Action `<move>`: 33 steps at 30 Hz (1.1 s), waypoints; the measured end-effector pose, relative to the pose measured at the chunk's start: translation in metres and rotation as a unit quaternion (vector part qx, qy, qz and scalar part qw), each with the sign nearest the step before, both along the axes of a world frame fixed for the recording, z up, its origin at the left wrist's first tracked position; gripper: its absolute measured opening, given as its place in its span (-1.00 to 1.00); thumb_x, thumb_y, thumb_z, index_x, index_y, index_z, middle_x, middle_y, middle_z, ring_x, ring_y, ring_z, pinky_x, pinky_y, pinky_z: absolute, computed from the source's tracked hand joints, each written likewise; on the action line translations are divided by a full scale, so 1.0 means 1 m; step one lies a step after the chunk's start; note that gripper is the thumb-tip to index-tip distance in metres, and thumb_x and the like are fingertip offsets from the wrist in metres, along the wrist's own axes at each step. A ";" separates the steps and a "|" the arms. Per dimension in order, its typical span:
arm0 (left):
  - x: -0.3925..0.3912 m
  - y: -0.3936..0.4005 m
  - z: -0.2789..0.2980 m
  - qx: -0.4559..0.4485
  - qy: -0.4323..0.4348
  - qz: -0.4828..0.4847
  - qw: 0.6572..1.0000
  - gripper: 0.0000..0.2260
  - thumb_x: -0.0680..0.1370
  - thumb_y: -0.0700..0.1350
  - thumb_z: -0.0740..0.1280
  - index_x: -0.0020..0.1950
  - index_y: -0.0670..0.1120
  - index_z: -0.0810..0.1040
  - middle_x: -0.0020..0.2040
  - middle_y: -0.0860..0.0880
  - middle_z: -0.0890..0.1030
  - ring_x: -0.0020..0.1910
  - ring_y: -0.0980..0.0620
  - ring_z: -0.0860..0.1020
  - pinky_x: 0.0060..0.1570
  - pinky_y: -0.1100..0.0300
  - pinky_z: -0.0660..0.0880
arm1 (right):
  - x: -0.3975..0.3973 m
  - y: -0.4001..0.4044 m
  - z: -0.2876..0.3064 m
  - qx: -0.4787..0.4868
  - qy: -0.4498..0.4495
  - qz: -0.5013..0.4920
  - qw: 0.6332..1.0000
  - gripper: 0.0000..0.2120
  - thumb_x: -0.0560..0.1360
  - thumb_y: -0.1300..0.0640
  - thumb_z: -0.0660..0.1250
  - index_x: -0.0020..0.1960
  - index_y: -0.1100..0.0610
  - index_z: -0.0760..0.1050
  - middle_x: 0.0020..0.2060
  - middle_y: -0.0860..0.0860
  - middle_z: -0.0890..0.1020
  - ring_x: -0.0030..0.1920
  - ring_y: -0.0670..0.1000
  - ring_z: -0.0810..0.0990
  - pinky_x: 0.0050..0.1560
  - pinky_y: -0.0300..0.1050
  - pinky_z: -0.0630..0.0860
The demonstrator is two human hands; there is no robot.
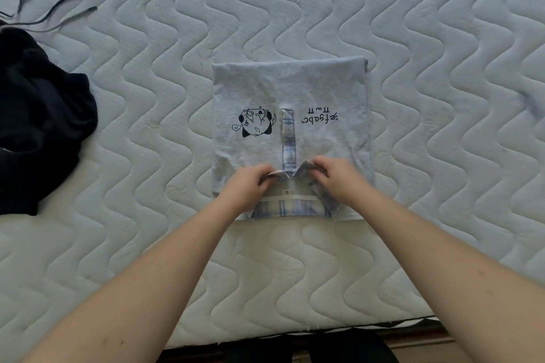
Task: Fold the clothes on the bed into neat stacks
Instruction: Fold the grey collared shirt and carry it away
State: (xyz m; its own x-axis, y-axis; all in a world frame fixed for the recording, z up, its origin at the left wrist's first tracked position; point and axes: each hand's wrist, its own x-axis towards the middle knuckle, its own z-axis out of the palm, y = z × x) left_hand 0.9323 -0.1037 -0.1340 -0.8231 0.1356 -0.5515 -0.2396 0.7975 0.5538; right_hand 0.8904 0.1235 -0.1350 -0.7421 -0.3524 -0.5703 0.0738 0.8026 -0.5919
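Note:
A light grey polo shirt (295, 88) lies folded into a rectangle on the quilted white mattress (295, 3), its plaid collar toward me. A cartoon print and black lettering show on its chest, either side of a plaid placket. My left hand (247, 188) pinches the left collar point and my right hand (336, 180) pinches the right collar point, both resting on the shirt's near edge. A crumpled black garment (38, 124) lies unfolded at the left edge of the bed.
Black cords with toggles (50, 0) trail across the mattress at the far left corner. The mattress's near edge (295, 330) runs just below my forearms, with dark floor beyond. A rumpled patch of white fabric (530, 97) sits at the right edge.

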 end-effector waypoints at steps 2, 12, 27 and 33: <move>-0.003 0.001 -0.002 0.003 0.002 -0.001 1.000 -0.82 0.63 -0.02 0.28 0.02 -0.09 0.61 -0.19 0.00 0.56 -0.16 -0.01 0.49 -0.28 0.25 0.29 | -0.006 0.000 -0.002 -0.009 0.022 -0.050 0.998 -0.84 0.59 0.12 0.31 0.13 0.03 0.61 -0.06 0.01 0.66 -0.09 0.02 0.55 -0.06 -0.09 0.46; -0.013 0.012 -0.009 -0.023 -0.002 0.132 0.991 -0.76 0.54 -0.01 0.41 0.14 0.03 0.44 -0.21 0.13 0.49 -0.20 0.05 0.50 -0.26 0.14 0.39 | -0.002 -0.006 -0.012 0.097 0.119 -0.060 0.986 -0.66 0.47 0.03 0.45 0.21 0.06 0.49 0.10 0.02 0.54 0.09 0.08 0.51 0.11 -0.01 0.43; 0.026 0.018 -0.020 -0.118 0.310 -0.059 0.941 -0.74 0.54 -0.06 0.32 0.15 -0.17 0.60 0.08 -0.13 0.63 0.05 -0.16 0.60 0.07 -0.01 0.47 | 0.059 -0.013 -0.012 0.080 0.221 0.064 0.970 -0.56 0.60 0.07 0.27 0.43 0.22 0.40 0.35 0.15 0.49 0.36 0.15 0.44 0.33 0.07 0.31; 0.052 0.017 -0.039 -0.199 0.083 -0.176 0.960 -0.41 0.63 0.23 -0.16 0.58 0.02 -0.25 0.62 0.07 -0.17 0.58 0.10 -0.20 0.51 0.09 -0.29 | 0.074 -0.009 -0.026 0.162 0.137 0.161 0.964 -0.39 0.66 -0.05 -0.04 0.60 0.09 -0.21 0.60 -0.01 -0.14 0.57 -0.06 -0.20 0.51 -0.09 -0.32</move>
